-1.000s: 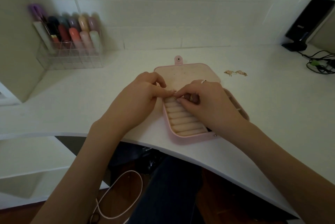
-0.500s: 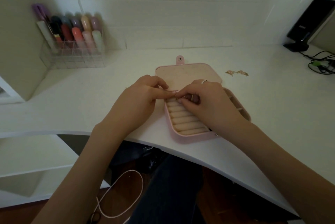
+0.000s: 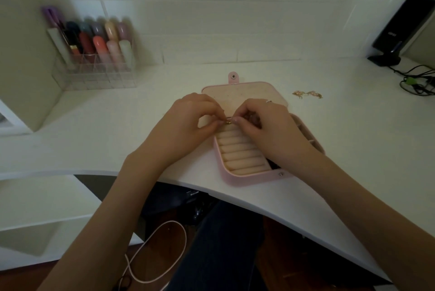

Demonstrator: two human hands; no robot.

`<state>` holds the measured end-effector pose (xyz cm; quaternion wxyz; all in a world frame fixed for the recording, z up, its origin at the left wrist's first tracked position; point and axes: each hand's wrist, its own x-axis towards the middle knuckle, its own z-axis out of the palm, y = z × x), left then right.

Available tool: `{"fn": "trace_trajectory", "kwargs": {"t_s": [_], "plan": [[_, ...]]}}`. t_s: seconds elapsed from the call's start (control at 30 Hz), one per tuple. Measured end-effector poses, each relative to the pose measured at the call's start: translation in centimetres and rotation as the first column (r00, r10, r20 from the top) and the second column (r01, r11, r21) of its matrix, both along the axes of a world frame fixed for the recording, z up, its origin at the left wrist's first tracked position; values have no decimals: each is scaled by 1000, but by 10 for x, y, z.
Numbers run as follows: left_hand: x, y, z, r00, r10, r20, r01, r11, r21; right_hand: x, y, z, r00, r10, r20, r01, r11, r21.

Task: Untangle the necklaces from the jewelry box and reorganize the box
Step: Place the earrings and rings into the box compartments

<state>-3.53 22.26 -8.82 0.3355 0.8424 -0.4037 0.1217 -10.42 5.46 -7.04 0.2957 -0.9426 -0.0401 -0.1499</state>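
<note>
The pink box (image 3: 237, 176) lies open on the white bench (image 3: 117, 126), close to the front edge, with its lid (image 3: 235, 94) flat toward the wall. My two hands meet over the far end of the box, above the row of beige ring rolls (image 3: 240, 151). My left hand (image 3: 188, 121) pinches a small gold piece (image 3: 227, 122) between thumb and first finger, and my right hand (image 3: 268, 126) pinches the same piece from the other side with curled fingers. I cannot tell if the piece is a clasp or a part of a chain. A small pile of gold jewelry (image 3: 307, 94) lies on the bench to the right of the lid, apart from the box. In the far left corner stands a clear organizer (image 3: 94, 71) with colored tubes. At the far right edge are a black device (image 3: 400, 31) and some cables (image 3: 416, 81).
</note>
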Motion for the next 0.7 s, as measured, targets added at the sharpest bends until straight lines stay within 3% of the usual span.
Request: {"fn": "trace_trajectory", "kwargs": {"t_s": [0.23, 0.7], "plan": [[-1, -9, 2, 996, 48, -77, -50, 998, -36, -6, -4, 1, 999, 32, -11, -29, 978, 207], [-5, -16, 5, 943, 65, -325, -147, 961, -234, -19, 1, 11, 993, 56, -101, -34, 978, 206]]}}
